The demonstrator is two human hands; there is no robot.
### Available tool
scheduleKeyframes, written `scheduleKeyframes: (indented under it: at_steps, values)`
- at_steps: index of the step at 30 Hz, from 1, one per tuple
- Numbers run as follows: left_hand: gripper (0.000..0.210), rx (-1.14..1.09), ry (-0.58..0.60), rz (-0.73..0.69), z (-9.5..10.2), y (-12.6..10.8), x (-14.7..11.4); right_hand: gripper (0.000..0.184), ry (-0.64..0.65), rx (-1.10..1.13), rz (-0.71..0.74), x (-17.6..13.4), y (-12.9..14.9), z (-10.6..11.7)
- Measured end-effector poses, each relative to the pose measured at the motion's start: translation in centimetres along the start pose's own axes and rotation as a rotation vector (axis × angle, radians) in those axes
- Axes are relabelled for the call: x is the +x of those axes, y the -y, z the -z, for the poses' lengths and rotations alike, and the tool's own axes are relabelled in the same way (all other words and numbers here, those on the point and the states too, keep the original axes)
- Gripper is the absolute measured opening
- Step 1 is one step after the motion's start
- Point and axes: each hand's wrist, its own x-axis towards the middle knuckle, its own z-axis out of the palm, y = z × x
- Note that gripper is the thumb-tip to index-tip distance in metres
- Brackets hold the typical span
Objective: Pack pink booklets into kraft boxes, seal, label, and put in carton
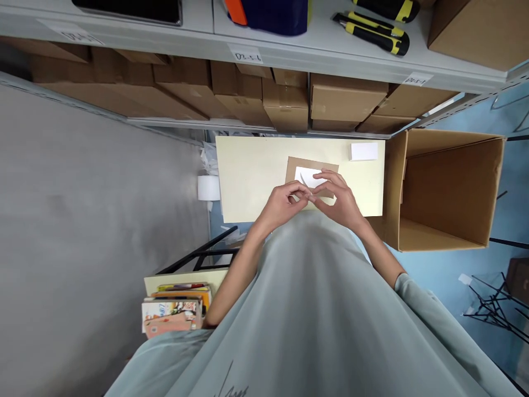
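My left hand (286,204) and my right hand (336,199) meet over the near side of the table, fingertips pinched together. Between them is a thin pale strip (303,181), its free end curling upward; the part within the fingers is mostly hidden. Just beyond lies a flat brown cardboard piece or envelope (313,161), slightly turned, with a white label or sheet (307,172) on its face. My right hand covers part of both.
A pale table (248,176) holds a small white stack of cards (364,151). To the right stands an open cardboard box (450,193). Overhead, a shelf carries boxes (285,105) and utility knives (374,33). Books (177,309) sit at lower left, beside the grey wall (103,220).
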Motion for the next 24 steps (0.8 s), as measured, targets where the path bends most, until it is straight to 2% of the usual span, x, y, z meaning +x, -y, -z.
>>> scheduleKeyframes:
  at_steps: [6, 12, 18, 24]
  values:
    - [0.010, 0.033, -0.011, -0.015, -0.3, 0.0, 0.4, 0.011, -0.048, 0.075, -0.075, -0.1, -1.4, 0.1]
    - [0.017, -0.160, -0.157, 0.082, 1.5, 2.4, 0.7, 0.010, -0.138, 0.180, -0.160, -0.5, -1.9, 0.7]
    - [0.022, -0.281, -0.367, 0.144, 5.8, 5.8, -0.3, 0.012, -0.182, 0.203, -0.202, -0.8, -1.1, -1.0]
    - [0.024, -0.462, -0.633, 0.250, 11.7, 8.9, -2.1, 0.014, -0.191, 0.195, -0.208, 0.5, 0.8, -4.1]
